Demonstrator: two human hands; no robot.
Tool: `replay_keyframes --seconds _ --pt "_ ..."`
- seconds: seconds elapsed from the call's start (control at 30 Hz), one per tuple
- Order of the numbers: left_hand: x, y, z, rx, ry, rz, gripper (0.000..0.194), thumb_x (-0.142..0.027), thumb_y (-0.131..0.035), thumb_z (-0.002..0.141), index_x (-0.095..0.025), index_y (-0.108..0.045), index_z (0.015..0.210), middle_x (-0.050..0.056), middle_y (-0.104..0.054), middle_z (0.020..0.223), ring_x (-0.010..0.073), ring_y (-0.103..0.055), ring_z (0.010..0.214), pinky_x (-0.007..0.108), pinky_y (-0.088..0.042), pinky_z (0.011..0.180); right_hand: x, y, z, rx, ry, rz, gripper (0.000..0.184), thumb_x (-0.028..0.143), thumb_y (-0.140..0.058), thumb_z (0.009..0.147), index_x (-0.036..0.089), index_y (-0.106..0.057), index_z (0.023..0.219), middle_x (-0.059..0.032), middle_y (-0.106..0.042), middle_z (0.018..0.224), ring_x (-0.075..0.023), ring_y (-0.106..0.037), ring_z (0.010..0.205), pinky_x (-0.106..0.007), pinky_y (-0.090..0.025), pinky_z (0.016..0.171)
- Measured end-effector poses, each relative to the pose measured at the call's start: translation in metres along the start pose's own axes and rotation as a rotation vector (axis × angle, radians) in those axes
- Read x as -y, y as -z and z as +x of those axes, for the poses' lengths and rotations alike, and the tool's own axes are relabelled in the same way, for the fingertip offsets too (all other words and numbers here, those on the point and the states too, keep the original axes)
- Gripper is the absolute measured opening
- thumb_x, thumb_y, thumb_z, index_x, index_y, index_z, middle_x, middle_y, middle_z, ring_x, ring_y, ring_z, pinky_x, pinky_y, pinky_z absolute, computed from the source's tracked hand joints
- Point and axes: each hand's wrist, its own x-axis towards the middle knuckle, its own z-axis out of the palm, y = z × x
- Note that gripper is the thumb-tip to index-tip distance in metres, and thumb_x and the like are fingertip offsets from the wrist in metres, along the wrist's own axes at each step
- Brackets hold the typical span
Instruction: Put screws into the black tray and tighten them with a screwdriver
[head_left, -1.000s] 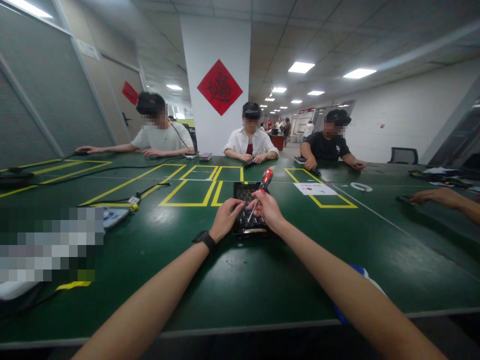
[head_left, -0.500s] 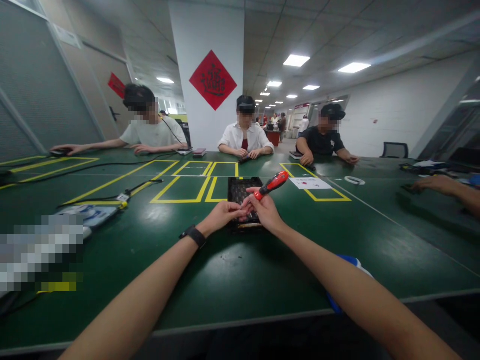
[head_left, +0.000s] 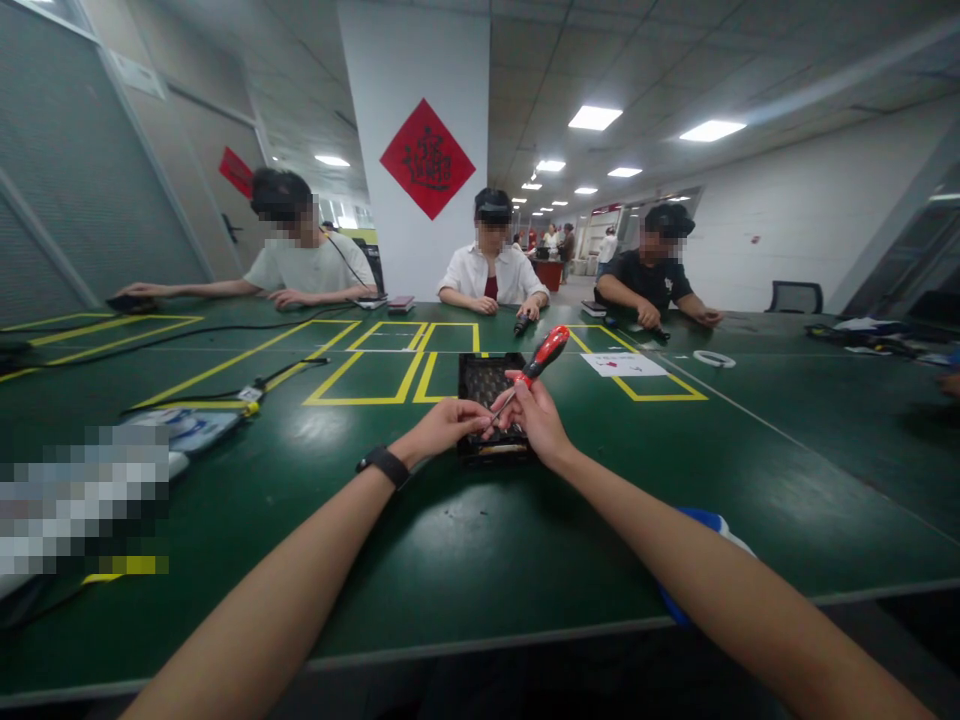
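A screwdriver [head_left: 546,352] with a red and black handle leans up and to the right in my right hand [head_left: 541,425]. My right fingers close round its lower part, and its thin shaft slants down toward my left fingertips. My left hand [head_left: 448,428], with a black band on the wrist, is pinched at the shaft's tip. Whether those fingers grip the tip itself or a small piece there I cannot tell. Under both hands lies a black case [head_left: 474,375] with rows of small dark parts, partly covered by my fingers.
The green table [head_left: 420,560] carries yellow tape outlines. A white printed sheet [head_left: 624,365] and a white ring [head_left: 714,359] lie to the right. A blue and white item [head_left: 701,520] is beside my right forearm. Cables and a pale packet [head_left: 199,428] lie left. Three people sit opposite.
My left fingers stay pinched near the shaft while the screwdriver has tilted right, then somewhat more upright again. The view has shifted slightly. Another person's hand at the far right has drawn back.
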Motion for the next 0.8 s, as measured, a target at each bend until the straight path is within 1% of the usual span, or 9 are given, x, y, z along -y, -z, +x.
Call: replay_keyframes --seconds 0.1,0.17,0.3,0.43,0.53,0.6,0.67,0.73,0.8 --pt "0.0022 -0.0018 0.001 -0.091 0.001 0.01 0.029 -0.036 -0.067 0.066 -0.011 -0.061 0.08 0.001 -0.061 0.07 0.009 -0.052 0.061 0.021 -0.039 0.059 -0.0022 0.0003 0.0012 -0.01 0.038 0.044 0.035 0.047 -0.042 0.084 0.021 -0.04 0.107 0.003 -0.059 0.069 -0.0069 -0.054 0.048 -0.019 -0.043 0.048" --pt "0.0037 -0.0024 0.0013 -0.114 0.011 0.024 0.03 -0.036 -0.07 0.063 -0.012 -0.059 0.077 0.0 -0.06 0.068 0.0078 -0.051 0.058 0.02 -0.038 0.057 -0.0022 -0.0004 0.0008 0.004 0.049 0.043 0.032 0.044 -0.044 0.084 0.021 -0.04 0.106 0.003 -0.06 0.069 -0.007 -0.054 0.048 -0.019 -0.042 0.047" --pt "0.003 -0.0006 0.0009 -0.039 0.016 0.026 0.028 -0.037 -0.066 0.067 -0.011 -0.061 0.075 0.001 -0.061 0.067 0.0089 -0.052 0.059 0.021 -0.038 0.057 -0.0007 -0.0007 -0.0013 0.034 0.044 0.033 0.031 0.042 -0.043 0.084 0.022 -0.04 0.108 0.0035 -0.06 0.067 -0.0072 -0.054 0.046 -0.02 -0.042 0.047" --pt "-0.0023 -0.0007 0.0001 0.071 0.013 -0.037 0.029 -0.038 -0.058 0.075 -0.01 -0.064 0.081 0.006 -0.065 0.076 0.012 -0.056 0.067 0.024 -0.041 0.064 -0.0006 0.0009 -0.0018 0.047 0.021 0.042 0.031 0.044 -0.039 0.086 0.022 -0.04 0.109 0.0034 -0.06 0.067 -0.0081 -0.054 0.045 -0.021 -0.043 0.046" --pt "-0.0035 -0.0036 0.0004 0.019 0.005 -0.051 0.03 -0.038 -0.059 0.074 -0.01 -0.062 0.085 0.005 -0.065 0.076 0.011 -0.056 0.066 0.023 -0.041 0.063 -0.0011 0.0008 -0.0015 0.044 0.02 0.037 0.031 0.044 -0.039 0.086 0.021 -0.04 0.107 0.0035 -0.059 0.065 -0.008 -0.054 0.044 -0.021 -0.043 0.046" --pt "-0.0016 -0.0054 0.0007 -0.068 0.002 0.018 0.031 -0.038 -0.064 0.069 -0.011 -0.061 0.082 0.001 -0.061 0.068 0.0082 -0.051 0.058 0.02 -0.038 0.055 -0.0012 -0.0002 -0.0016 0.036 0.028 0.025 0.031 0.044 -0.04 0.085 0.021 -0.04 0.107 0.0039 -0.059 0.065 -0.0072 -0.053 0.044 -0.02 -0.042 0.047" --pt "0.0009 -0.0061 0.0009 -0.108 0.011 0.092 0.031 -0.039 -0.067 0.066 -0.011 -0.06 0.077 -0.003 -0.055 0.059 0.0059 -0.045 0.05 0.018 -0.032 0.049 -0.0009 -0.0008 -0.0018 0.032 0.035 0.014 0.032 0.044 -0.041 0.085 0.021 -0.04 0.107 0.0041 -0.059 0.065 -0.0067 -0.053 0.044 -0.02 -0.042 0.047" --pt "0.0025 -0.0058 0.0006 -0.079 0.012 0.112 0.031 -0.04 -0.065 0.067 -0.011 -0.06 0.074 -0.003 -0.054 0.056 0.0056 -0.043 0.049 0.018 -0.03 0.047 -0.0004 -0.0006 -0.0019 0.044 0.028 0.01 0.032 0.044 -0.041 0.085 0.021 -0.04 0.108 0.0038 -0.059 0.065 -0.0069 -0.053 0.045 -0.02 -0.042 0.047" --pt "0.0028 -0.0049 0.0 -0.012 -0.008 0.085 0.031 -0.041 -0.062 0.07 -0.011 -0.063 0.077 -0.001 -0.058 0.061 0.0076 -0.048 0.053 0.019 -0.033 0.05 0.0 0.0004 -0.0015 0.067 0.006 0.015 0.033 0.044 -0.039 0.086 0.021 -0.04 0.109 0.0031 -0.06 0.067 -0.0075 -0.054 0.045 -0.021 -0.042 0.047"
